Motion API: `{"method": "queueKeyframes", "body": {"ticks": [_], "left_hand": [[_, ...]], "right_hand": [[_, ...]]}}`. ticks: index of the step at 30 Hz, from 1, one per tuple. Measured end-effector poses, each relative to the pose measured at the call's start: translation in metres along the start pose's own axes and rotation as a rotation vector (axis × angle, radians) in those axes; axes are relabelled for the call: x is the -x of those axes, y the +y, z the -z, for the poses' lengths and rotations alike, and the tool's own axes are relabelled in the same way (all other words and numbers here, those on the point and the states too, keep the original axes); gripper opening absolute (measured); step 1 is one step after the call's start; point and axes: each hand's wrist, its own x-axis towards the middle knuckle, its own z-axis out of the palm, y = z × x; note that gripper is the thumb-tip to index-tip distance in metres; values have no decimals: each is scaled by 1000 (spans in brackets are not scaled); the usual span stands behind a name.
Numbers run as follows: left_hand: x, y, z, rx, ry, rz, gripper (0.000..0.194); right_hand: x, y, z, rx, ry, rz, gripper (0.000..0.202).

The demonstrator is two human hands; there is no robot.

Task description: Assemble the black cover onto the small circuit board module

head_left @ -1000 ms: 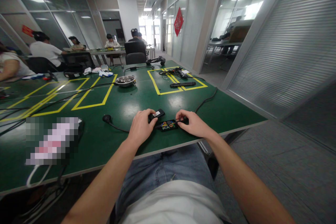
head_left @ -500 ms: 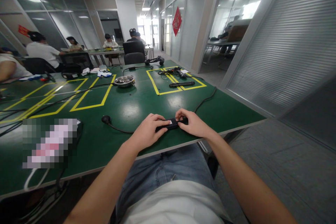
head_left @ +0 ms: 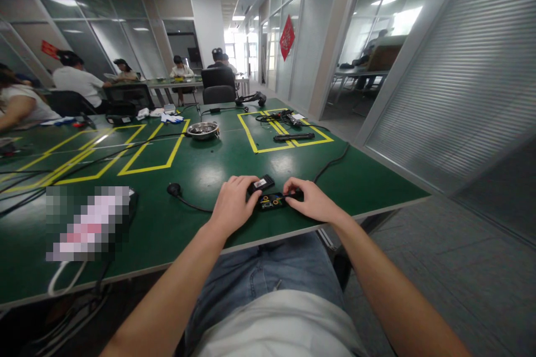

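My left hand point(head_left: 231, 202) holds a small black cover point(head_left: 261, 184) with a white label, lifted just behind an open black adapter body point(head_left: 271, 201) whose coloured parts show. My right hand point(head_left: 310, 201) pinches the right end of that body where a black cable leaves it. Both lie on the green table point(head_left: 201, 170) near its front edge. A black cable with a plug point(head_left: 174, 189) runs left of my left hand.
A metal bowl point(head_left: 202, 130) stands mid-table. Black tools and cables point(head_left: 288, 122) lie in a yellow-taped square at the back right. A blurred-out item point(head_left: 87, 223) sits at the left. Several people sit at the far tables. Glass walls run along the right.
Half a second ago the cover lay closed on the adapter body; now my left hand has lifted it off to the back, exposing the coloured inside again.
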Motion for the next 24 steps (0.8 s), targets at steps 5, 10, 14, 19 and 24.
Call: {"method": "queueKeyframes", "body": {"ticks": [5,10,14,19,24], "left_hand": [[-5,-4,-3,-51,-45,198,17],[0,0,3,-42,-9,87,11],[5,6,12,-41,-113,64,7],[5,8,17,-39,-210,65,10],[4,7,17,-22,-161,65,15]], "right_hand": [[0,2,0,26,-8,-20,6],[-1,2,0,20,-11,-10,6],[0,0,-2,-18,-5,-31,8],[0,-1,-4,-22,8,-76,11],[1,-2,-3,-51,35,-73,14]]}}
